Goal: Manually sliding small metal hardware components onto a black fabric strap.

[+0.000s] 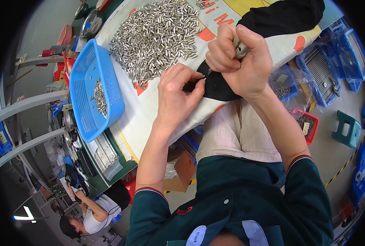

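Observation:
My left hand is closed in a pinch, thumb and forefinger meeting on a small metal part that barely shows between the fingertips. My right hand is wrapped round a small hand tool with a pale, rounded handle. Its lower end points down toward the left fingertips; the exact kind of tool is hidden by the fingers. Beneath both hands lies a black cloth at the table's near edge. A wide heap of small silvery metal pins spreads over the table just beyond my left hand.
At the left stands a blue perforated basket with some metal pins inside. More black cloth lies at the far right. Blue crates, a red bin and a green stool are on the right. A co-worker sits lower left.

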Motion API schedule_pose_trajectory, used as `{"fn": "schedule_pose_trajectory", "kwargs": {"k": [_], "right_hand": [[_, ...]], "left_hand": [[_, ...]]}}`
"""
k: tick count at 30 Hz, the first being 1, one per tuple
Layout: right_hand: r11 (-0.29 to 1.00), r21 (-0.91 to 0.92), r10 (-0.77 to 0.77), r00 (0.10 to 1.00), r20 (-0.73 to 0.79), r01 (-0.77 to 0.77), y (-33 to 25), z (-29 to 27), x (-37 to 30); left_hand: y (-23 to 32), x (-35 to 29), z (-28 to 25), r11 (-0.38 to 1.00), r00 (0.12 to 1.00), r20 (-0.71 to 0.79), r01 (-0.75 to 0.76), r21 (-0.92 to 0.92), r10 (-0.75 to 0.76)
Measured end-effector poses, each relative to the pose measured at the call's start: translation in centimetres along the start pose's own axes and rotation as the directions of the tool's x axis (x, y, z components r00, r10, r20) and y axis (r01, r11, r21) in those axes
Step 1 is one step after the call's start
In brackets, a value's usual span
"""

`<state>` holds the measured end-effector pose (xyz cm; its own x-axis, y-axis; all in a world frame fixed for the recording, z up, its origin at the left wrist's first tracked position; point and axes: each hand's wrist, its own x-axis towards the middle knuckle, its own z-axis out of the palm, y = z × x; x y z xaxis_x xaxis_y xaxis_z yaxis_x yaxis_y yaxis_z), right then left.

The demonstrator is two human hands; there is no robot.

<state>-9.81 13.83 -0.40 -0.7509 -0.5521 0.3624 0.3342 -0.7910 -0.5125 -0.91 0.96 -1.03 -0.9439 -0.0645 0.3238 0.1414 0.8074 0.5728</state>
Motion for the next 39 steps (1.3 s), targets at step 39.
{"fn": "schedule_pose_trajectory", "kwargs": {"k": [39], "right_hand": [[0.992, -0.119, 0.029, 0.993, -0.118, -0.043, 0.7, 0.3, 0.9]], "left_hand": [[-0.1, -0.1, 0.4, 1.000, 0.999, -0.039, 0.008, -0.008, -0.009]]}}
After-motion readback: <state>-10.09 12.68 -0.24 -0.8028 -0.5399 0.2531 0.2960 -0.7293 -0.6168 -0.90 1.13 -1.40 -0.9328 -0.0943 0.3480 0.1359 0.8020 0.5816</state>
